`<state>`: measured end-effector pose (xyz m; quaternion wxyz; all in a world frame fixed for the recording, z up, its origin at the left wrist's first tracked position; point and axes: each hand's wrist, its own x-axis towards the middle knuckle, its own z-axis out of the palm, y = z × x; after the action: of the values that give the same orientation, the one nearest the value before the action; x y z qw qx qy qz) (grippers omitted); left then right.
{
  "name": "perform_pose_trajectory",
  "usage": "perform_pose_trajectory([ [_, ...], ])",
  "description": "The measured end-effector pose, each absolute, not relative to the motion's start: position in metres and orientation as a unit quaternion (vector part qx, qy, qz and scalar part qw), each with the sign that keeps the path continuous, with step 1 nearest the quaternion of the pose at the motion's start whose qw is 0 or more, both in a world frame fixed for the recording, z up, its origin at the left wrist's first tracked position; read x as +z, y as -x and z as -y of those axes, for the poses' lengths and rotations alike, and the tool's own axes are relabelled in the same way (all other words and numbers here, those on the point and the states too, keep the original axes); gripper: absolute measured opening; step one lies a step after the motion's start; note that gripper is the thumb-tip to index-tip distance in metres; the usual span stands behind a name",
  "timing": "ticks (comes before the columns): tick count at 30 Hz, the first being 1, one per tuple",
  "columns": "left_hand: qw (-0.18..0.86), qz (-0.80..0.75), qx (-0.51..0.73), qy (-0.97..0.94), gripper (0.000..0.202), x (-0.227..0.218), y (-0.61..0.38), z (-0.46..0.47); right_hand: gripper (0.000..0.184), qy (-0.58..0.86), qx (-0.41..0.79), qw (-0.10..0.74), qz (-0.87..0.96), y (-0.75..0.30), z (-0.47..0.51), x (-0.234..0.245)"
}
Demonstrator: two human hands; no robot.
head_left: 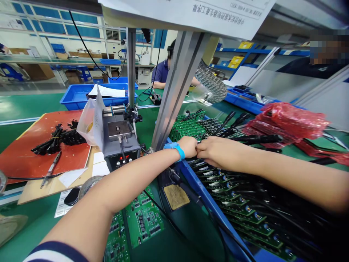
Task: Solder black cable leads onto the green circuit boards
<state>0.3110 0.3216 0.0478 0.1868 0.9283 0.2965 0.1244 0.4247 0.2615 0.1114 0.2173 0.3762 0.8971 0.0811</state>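
Observation:
My left hand [189, 146], with a blue band [178, 151] at the wrist, is closed above the near side of a blue bin [203, 205]. Against its fingertips is my right hand [214, 151], also closed, reaching in from the right. Whatever is pinched between them is hidden by the fingers. Below and behind the hands, green circuit boards [188, 125] stand on edge in rows inside the bin. Thick black cables [261, 139] with dark sleeves run from the boards and lie across them.
A metal post [174, 87] rises just beyond my left hand. Left of it stands a soldering station [120, 156]. Flat circuit boards [145, 218] and a tan sponge [176, 196] lie nearby. Red bubble wrap [294, 122] sits at right. A co-worker [162, 72] sits opposite.

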Motion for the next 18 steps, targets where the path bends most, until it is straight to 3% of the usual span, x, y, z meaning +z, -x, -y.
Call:
perform_pose_trajectory([
  [5,0.175,-0.316,0.138,-0.922,0.019,0.044,-0.309,-0.318,0.028,-0.392,0.078,0.270,-0.876,-0.425,-0.266,0.103],
  [14,0.175,-0.310,0.156,-0.922,0.021,0.039,-0.307,-0.314,0.013,-0.443,0.073,0.336,-0.828,-0.415,-0.266,0.112],
  [18,0.178,-0.295,0.155,-0.926,0.019,0.039,-0.308,-0.312,0.023,-0.453,0.063,0.334,-0.824,-0.417,-0.270,0.105],
])
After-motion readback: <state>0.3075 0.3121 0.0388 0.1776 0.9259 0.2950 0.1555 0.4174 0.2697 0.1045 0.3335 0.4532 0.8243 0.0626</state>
